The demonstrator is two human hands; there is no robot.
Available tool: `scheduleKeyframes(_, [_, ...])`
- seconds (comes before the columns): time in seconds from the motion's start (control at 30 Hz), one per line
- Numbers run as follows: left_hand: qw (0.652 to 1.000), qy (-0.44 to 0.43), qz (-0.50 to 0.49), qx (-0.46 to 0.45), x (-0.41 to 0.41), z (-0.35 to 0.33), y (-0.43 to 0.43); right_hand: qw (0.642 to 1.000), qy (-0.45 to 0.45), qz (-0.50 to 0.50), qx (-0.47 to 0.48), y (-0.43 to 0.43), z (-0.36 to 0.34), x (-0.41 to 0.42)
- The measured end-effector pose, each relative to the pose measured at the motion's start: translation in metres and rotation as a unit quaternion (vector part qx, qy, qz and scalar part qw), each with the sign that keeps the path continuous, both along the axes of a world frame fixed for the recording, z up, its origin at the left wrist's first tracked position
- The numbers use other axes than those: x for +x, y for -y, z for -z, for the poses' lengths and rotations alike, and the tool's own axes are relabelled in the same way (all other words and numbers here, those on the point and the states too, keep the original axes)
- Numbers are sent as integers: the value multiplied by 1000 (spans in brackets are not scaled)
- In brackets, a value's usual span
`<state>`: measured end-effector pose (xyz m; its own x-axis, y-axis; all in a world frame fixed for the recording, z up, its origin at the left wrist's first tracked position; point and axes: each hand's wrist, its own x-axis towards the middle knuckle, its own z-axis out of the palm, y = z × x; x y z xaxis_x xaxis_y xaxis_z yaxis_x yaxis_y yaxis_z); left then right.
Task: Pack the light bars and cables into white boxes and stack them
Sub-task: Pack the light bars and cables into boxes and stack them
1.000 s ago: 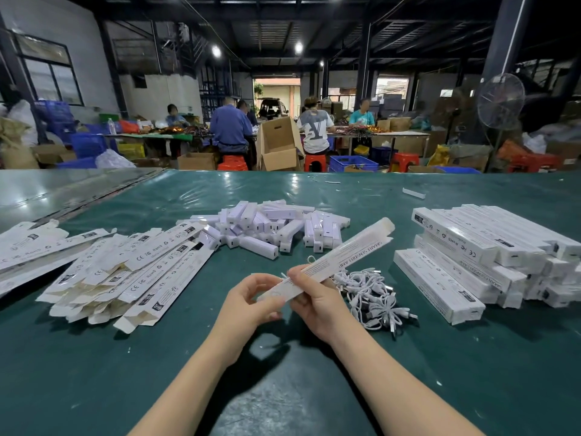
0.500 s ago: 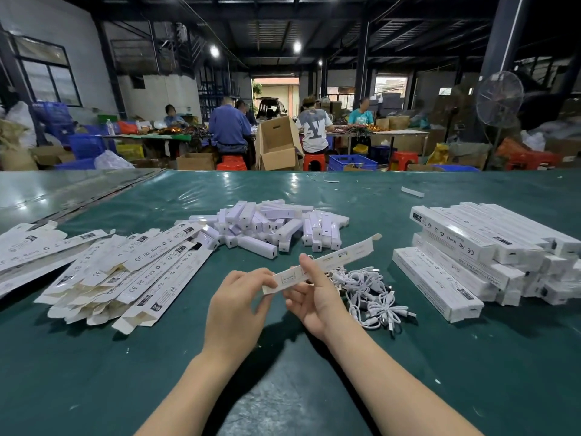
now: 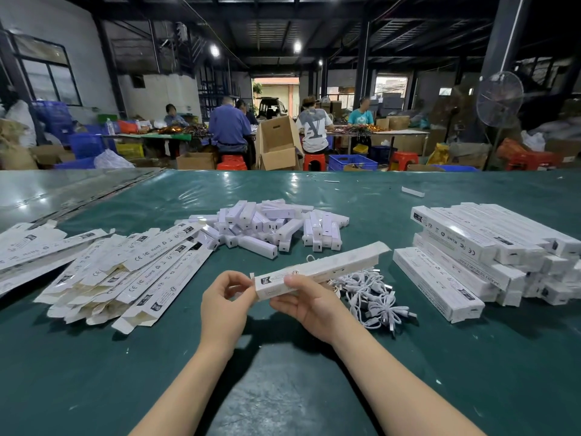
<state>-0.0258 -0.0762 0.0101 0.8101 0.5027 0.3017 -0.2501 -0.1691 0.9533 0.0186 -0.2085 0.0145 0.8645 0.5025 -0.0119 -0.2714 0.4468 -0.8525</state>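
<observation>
The room was a big, dim workshop, and a green tabletop (image 3: 314,388) filled the near part of it; just above the middle of that tabletop was a long white box (image 3: 317,270), lying almost flat with its far end a bit higher; the right hand (image 3: 309,305) held it, with fingers curled under and thumb on top; the left hand (image 3: 224,305) pinched the little flap at the near end, so I think that end was being shut; the far end looked open, and I could not tell if a light bar was inside; just beside the box, to the right, lay a heap of white cables (image 3: 374,294); further back sat a pile of light bars (image 3: 267,228); to the left lay many flat boxes (image 3: 125,269), not yet folded; on the right stood a stack of packed boxes (image 3: 471,247); so some of the job was done, but lots was left, since many bars, cables and flat boxes waited; people (image 3: 228,127) sat working far behind.
</observation>
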Motion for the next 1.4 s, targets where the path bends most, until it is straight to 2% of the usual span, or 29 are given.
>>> scheduleKeyframes(0.2, [999,30,-12,-7,0,1,-3,999,34,-15,20,2,0,-2])
scheduleKeyframes(0.43, [996,42,68,-37,2,-1,3,997,18,-2,81,6,2,3])
scheduleKeyframes(0.5, [995,43,70,-61,2,0,4,996,21,-9,82,6,2,3])
scheduleKeyframes(0.67, [979,43,76,-186,3,1,-1,998,33,-15,54,4,3,0])
scheduleKeyframes(0.8, [977,39,51,-201,3,0,-2,998,35,-14,47,5,1,-1])
scheduleKeyframes(1.03, [958,2,153,-244,2,-3,3,997,22,-25,69,5,2,1])
scheduleKeyframes(1.2, [958,-10,154,-241,0,-5,3,996,27,-49,73,5,1,-1])
scheduleKeyframes(1.4, [934,-13,184,-307,-1,-8,2,994,31,-53,91,6,-1,-1])
